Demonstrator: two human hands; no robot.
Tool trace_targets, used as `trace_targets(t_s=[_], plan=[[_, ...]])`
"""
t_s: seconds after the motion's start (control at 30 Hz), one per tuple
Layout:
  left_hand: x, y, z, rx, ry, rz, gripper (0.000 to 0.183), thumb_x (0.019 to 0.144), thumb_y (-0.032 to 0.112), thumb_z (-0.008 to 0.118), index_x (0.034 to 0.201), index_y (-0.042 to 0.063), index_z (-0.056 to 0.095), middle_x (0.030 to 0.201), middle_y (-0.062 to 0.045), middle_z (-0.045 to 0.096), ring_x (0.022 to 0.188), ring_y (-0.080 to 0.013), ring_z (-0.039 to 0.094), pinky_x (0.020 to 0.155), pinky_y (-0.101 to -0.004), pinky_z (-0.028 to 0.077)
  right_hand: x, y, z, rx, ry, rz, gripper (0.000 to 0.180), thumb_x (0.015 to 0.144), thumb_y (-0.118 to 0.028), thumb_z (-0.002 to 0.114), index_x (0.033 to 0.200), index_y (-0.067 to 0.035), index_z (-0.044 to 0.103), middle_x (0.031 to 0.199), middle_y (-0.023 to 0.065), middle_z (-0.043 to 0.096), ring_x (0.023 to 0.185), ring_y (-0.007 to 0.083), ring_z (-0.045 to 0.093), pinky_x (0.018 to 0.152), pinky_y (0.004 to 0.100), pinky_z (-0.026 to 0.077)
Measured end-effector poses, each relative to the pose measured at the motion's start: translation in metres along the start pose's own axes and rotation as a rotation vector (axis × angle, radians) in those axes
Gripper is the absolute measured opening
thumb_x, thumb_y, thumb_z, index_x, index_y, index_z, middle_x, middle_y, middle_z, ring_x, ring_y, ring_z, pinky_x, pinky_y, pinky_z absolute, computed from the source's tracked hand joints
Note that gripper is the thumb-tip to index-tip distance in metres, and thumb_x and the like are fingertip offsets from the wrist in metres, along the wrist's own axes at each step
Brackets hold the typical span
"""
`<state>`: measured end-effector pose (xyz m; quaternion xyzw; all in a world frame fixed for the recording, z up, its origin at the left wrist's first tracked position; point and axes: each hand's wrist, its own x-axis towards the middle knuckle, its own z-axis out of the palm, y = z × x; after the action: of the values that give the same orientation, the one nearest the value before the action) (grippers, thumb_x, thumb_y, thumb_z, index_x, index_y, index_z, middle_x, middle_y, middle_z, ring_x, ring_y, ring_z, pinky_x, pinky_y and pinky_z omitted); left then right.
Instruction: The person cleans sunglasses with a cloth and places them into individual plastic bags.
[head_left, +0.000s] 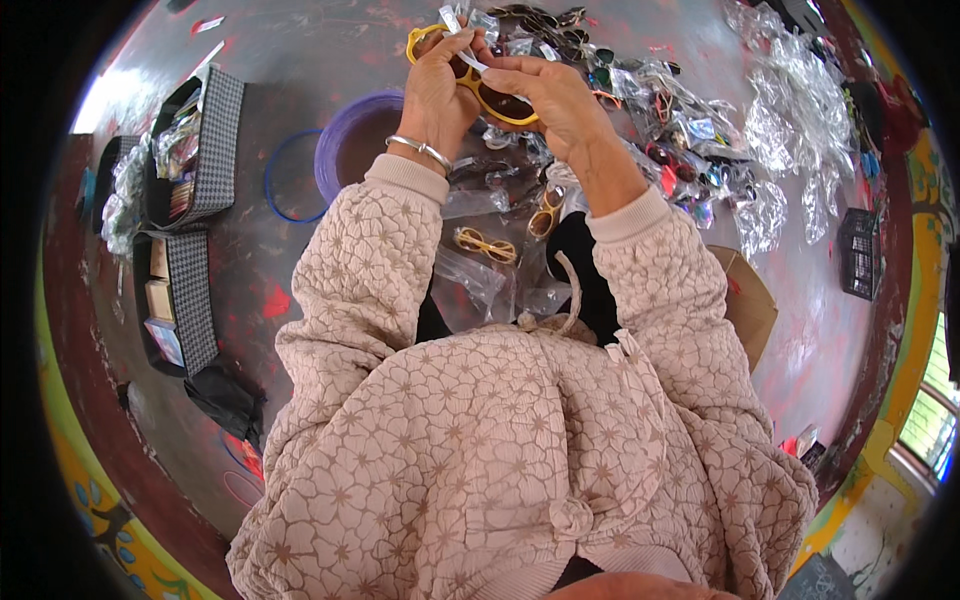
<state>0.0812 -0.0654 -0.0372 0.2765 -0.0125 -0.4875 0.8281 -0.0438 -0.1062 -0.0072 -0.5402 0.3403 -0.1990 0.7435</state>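
Observation:
Held up before me is a pair of yellow-framed sunglasses with dark lenses. My left hand grips the frame near its left lens, a silver bangle at its wrist. My right hand is at the other lens, thumb and fingers pinching a white strip-like tag that crosses the frame. How the strip is joined to the sunglasses is hidden by my fingers. Below, between my legs, lie yellow-framed sunglasses and a second yellow pair, among clear plastic sleeves.
Several wrapped sunglasses and crumpled clear plastic cover the floor at right. A purple round container and a blue hoop lie left. Houndstooth boxes stand farther left, a black basket far right.

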Motion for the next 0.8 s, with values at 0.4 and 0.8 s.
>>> trace_targets(t_s=[0.4,0.8], plan=[[0.015,0.003,0.006,0.048,-0.098,-0.298,0.028,0.084,0.019,0.057,0.111,0.012,0.051,0.106,-0.007,0.060,0.093,-0.0173,0.057,0.079,-0.0341,0.047,0.025,-0.016,-0.008,-0.055,0.057,0.012,0.019,0.071,-0.003,0.067,0.088,0.004,0.063,0.078,0.0064,0.063,0.068,0.0127,0.059,0.065,0.0249,0.046],[0.012,0.002,-0.013,0.103,-0.033,-0.348,0.032,0.083,0.007,0.051,0.114,0.001,0.049,0.094,-0.005,0.057,0.083,-0.0126,0.054,0.074,-0.0247,0.046,0.128,-0.056,-0.040,-0.110,0.137,-0.181,0.006,0.070,0.000,0.063,0.072,0.005,0.062,0.062,0.0074,0.059,0.050,0.0127,0.056,0.045,0.0220,0.041]])
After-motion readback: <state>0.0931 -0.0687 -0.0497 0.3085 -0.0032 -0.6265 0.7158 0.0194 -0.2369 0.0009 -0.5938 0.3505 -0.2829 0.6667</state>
